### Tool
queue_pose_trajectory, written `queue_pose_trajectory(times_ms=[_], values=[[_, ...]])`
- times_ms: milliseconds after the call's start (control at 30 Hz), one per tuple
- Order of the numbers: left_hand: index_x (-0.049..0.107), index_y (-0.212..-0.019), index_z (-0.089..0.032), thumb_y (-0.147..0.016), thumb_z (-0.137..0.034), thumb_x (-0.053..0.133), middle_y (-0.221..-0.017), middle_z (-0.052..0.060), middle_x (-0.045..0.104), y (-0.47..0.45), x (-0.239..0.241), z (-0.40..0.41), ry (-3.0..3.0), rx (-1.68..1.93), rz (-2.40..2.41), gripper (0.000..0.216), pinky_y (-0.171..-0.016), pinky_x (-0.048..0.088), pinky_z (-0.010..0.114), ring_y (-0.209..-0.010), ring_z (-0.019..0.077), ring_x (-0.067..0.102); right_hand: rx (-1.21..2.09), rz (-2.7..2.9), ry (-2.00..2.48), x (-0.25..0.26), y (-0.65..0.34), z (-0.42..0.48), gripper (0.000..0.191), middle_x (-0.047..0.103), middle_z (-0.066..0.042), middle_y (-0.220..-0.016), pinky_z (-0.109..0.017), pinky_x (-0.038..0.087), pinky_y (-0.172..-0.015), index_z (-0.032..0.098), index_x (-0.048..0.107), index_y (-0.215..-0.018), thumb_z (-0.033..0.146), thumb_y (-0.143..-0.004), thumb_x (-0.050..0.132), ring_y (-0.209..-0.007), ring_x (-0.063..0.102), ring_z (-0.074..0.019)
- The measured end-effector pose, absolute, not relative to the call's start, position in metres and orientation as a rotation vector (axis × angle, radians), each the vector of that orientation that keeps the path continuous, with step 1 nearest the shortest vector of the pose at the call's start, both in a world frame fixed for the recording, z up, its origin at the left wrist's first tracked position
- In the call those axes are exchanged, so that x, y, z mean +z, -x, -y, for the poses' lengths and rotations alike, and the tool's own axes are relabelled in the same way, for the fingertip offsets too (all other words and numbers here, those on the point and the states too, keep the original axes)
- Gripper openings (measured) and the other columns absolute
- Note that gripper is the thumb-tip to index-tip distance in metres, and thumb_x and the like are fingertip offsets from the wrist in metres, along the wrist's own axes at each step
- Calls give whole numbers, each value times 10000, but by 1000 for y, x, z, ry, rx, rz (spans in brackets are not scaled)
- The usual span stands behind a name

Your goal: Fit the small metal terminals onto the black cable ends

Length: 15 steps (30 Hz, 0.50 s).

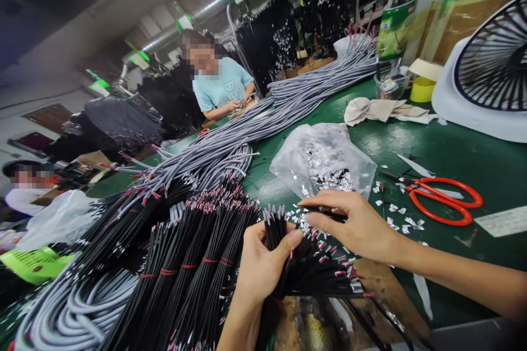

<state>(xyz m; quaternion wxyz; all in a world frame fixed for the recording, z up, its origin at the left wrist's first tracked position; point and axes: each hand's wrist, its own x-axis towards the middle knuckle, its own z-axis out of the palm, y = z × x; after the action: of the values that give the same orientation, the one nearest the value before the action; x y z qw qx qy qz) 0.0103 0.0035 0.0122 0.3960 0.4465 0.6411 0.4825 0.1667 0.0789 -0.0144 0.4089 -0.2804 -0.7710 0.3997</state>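
My left hand (263, 263) is wrapped round a bundle of thin black cables (275, 225), their pale tips pointing up. My right hand (354, 222) is just to the right, pinching a slim dark tool that looks like tweezers (327, 210). Its end reaches close to the cable tips; whether it touches them I cannot tell. Below the right hand, more black cables (321, 274) fan out with red and silver ends. Small silver foil pieces (393, 208) lie scattered on the green table (465, 159). Behind my hands sits a clear plastic bag (288, 148) with more silver pieces in it.
Tied black cable bundles (185, 269) lie at left, with long grey cables (263, 120) stretching behind. Red-handled scissors (448, 197) rest at right, near a white fan (461, 98). A co-worker in a light blue shirt (222, 85) sits across; another person (24, 192) is far left.
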Motion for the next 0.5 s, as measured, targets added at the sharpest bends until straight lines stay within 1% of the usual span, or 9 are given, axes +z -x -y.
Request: queue_pose_trajectory(times_ms=[100, 167, 233, 333, 500], values=[[627, -605, -103, -598, -269, 736, -506, -11, 550, -13, 10, -4, -1169, 1181, -1689, 199, -469, 371, 197, -482, 99, 471, 1125, 1915, 700, -14, -165, -78, 226, 672, -33, -738, -225, 414, -540, 159, 713, -853, 348, -756, 636, -637, 567, -126], [617, -605, -104, -588, -261, 741, -527, -10, 560, -15, 10, -5, -1186, 1163, -1717, 201, -482, 381, 195, -501, 101, 480, 1222, 1884, 680, -13, -164, -77, 203, 642, -15, -625, -206, 360, -467, 145, 725, -771, 326, -753, 634, -530, 504, -92], [601, -591, -107, -578, -251, 745, -529, -18, 550, -16, 10, -5, -1196, 1163, -1728, 204, -480, 377, 188, -503, 95, 471, 1268, 1846, 682, -11, -163, -75, 177, 608, -1, -558, -199, 314, -429, 137, 728, -731, 274, -753, 618, -472, 444, -72], [588, -578, -111, -576, -241, 742, -515, -30, 528, -16, 10, -6, -1208, 1165, -1732, 202, -466, 361, 181, -491, 86, 449, 1265, 1816, 698, -10, -162, -73, 159, 569, 11, -526, -193, 283, -410, 127, 728, -720, 202, -735, 588, -450, 398, -60], [579, -579, -118, -586, -238, 735, -511, -35, 514, -15, 9, -5, -1223, 1153, -1734, 197, -464, 351, 179, -491, 85, 437, 1303, 1804, 697, -12, -162, -72, 183, 514, 19, -510, -186, 265, -397, 118, 723, -730, 169, -728, 548, -447, 367, -57]])
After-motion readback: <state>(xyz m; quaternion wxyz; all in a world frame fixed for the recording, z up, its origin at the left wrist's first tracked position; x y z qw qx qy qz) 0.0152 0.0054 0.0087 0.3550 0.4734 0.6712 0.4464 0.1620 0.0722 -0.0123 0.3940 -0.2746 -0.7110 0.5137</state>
